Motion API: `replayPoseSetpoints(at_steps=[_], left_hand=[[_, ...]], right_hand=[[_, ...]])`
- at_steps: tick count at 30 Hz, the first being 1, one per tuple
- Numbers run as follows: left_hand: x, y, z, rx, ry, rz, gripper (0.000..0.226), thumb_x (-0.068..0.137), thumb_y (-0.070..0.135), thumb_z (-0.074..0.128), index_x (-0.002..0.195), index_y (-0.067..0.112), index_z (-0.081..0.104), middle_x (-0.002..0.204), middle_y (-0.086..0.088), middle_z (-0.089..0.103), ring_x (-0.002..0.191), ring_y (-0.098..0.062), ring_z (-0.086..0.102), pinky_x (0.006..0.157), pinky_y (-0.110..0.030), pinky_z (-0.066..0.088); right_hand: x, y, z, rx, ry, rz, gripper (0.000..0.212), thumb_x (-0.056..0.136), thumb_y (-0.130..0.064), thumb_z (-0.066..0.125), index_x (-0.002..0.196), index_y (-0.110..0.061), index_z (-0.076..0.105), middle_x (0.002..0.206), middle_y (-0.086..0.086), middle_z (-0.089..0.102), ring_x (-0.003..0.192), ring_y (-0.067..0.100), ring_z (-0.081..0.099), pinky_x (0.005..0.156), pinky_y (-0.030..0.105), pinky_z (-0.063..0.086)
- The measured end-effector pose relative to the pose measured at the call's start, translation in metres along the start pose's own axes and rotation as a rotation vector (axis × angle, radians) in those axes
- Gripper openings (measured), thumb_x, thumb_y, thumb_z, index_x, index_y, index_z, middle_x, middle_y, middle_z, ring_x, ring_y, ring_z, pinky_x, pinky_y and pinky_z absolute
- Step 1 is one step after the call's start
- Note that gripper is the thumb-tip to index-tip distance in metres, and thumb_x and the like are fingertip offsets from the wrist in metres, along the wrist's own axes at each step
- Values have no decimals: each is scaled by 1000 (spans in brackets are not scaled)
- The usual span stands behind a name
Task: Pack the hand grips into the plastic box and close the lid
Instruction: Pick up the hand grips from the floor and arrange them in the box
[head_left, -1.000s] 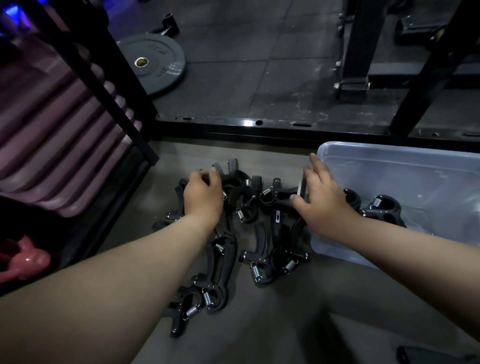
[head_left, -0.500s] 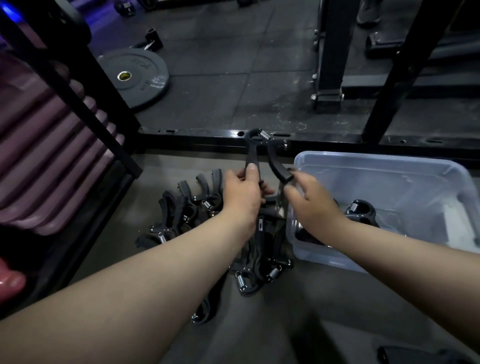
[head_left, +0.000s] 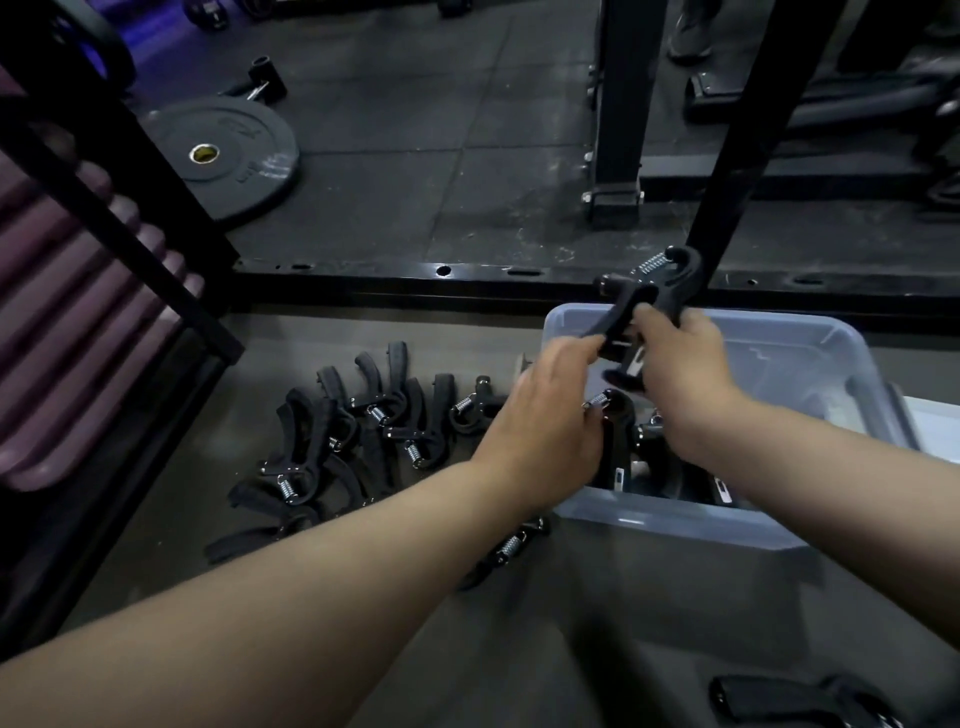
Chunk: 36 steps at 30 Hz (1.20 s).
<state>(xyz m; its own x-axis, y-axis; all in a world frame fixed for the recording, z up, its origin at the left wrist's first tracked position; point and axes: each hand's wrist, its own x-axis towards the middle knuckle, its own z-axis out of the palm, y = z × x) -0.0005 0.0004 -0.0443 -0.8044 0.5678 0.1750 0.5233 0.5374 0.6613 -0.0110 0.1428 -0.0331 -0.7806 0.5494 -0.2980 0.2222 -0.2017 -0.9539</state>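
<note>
The plastic box (head_left: 675, 525) stands open right under both hands, with the packed grips (head_left: 615, 441) just below the fingers and the pile of hand grips (head_left: 363, 431) on the floor well to the left of them. Above the box's near-left corner, the left hand (head_left: 545, 415) pinches one handle end of the held hand grip (head_left: 644, 296) and the right hand (head_left: 680, 364) curls round the other. Its long axis runs up and away from the fingers to the spring end, so it should only need to go straight down, with the right hand nearer the box's middle.

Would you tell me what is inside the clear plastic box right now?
A few black spring hand grips lie inside the clear plastic box; the right forearm hides part.
</note>
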Motion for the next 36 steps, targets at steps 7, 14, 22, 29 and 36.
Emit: replayPoseSetpoints(at_steps=[7,14,22,29,36], left_hand=[[11,-28,11,216,-70,-265,53,99,17,38,151,13,27,157,-5,23,143,-23,24,117,-37,18],[9,-27,23,227,-49,-299,68,93,7,40,155,13,12,161,-2,10,147,-21,13,118,-36,16],[8,-32,25,201,-12,-291,65,95,8,37,156,15,15,161,0,13,146,-20,13,118,-38,19],[8,-34,27,173,-8,-277,65,94,7,36,155,13,16,162,-1,12,147,-20,11,120,-38,19],[8,-35,27,161,4,-268,65,93,5,37,155,13,17,161,-1,14,147,-20,12,119,-39,21]], right_hand=[[-3,26,-49,-273,-76,216,19,76,6,50,88,-6,59,73,21,58,60,31,58,45,37,51],[12,46,-45,-402,-134,462,51,38,-5,62,88,8,63,73,23,60,61,36,62,68,56,57],[22,67,-21,-298,-144,562,24,76,2,53,98,-3,60,78,15,60,68,30,61,73,45,57],[25,77,-21,-843,-228,383,16,87,-12,48,85,-2,60,75,17,65,64,30,65,55,33,55],[29,78,-27,-1362,-436,69,6,84,-12,52,81,-8,49,70,11,61,59,25,62,46,27,48]])
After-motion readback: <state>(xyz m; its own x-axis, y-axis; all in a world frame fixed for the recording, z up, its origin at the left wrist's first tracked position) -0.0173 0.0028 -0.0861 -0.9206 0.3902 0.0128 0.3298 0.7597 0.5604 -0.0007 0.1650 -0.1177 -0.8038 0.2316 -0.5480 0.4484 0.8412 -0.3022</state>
